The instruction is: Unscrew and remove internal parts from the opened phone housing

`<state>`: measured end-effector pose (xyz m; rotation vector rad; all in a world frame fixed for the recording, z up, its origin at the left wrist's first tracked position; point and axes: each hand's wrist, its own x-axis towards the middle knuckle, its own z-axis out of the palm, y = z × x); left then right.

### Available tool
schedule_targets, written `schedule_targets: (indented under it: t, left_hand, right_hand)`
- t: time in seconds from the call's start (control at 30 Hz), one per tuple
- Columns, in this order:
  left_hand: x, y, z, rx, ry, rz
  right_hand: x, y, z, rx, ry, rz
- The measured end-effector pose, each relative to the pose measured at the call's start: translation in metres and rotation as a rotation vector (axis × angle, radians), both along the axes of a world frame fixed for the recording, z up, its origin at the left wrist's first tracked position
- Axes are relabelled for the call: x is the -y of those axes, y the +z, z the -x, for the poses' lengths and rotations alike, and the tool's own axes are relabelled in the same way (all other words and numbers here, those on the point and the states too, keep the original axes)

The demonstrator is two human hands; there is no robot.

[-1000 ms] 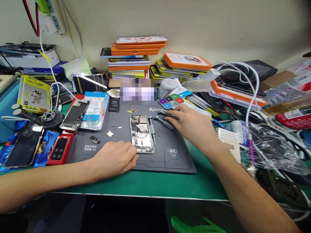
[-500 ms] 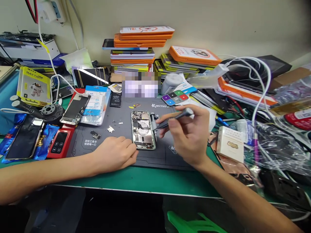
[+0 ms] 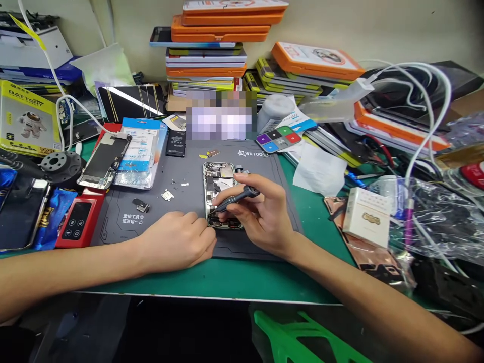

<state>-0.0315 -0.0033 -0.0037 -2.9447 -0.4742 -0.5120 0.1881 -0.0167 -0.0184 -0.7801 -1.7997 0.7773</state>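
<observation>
An opened phone (image 3: 218, 174) lies on the dark work mat (image 3: 196, 156), its inner boards and metal parts bare. My left hand (image 3: 181, 239) rests closed at the phone's lower left corner, fingers curled against its edge; the fingertips are hidden from me. In my right hand (image 3: 264, 217) a dark screwdriver (image 3: 236, 198) is held slantwise, its tip pointing down at the lower left part of the phone. My right fingers cover the middle and right side of the phone. Behind them, a small grey object (image 3: 239, 169) shows partly at the phone's upper right edge.
Left of the phone lie small metal pieces (image 3: 167, 194) and a dark module (image 3: 141, 204). A battery (image 3: 176, 143) and a loose screen (image 3: 106, 160) sit farther back. A red device (image 3: 80, 220) stands left, a white box (image 3: 366, 217) right. Stacked orange cases (image 3: 219, 33) line the wall.
My right hand has brought the screwdriver left and down, from beside the phone's right edge to over its lower left part. My left hand stays at the corner. The view has shifted slightly.
</observation>
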Motion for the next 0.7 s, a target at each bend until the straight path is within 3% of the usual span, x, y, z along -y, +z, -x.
schedule_targets:
  t: [0.3,0.7]
  left_hand:
    - [0.0,-0.002,-0.001,0.012,-0.003,0.019]
    - [0.0,-0.005,0.0,0.001,-0.017,0.027]
  right_hand:
    - [-0.002,0.008,0.003,0.114,0.018,-0.118]
    - [0.0,0.007,0.008,0.248,-0.14,-0.253]
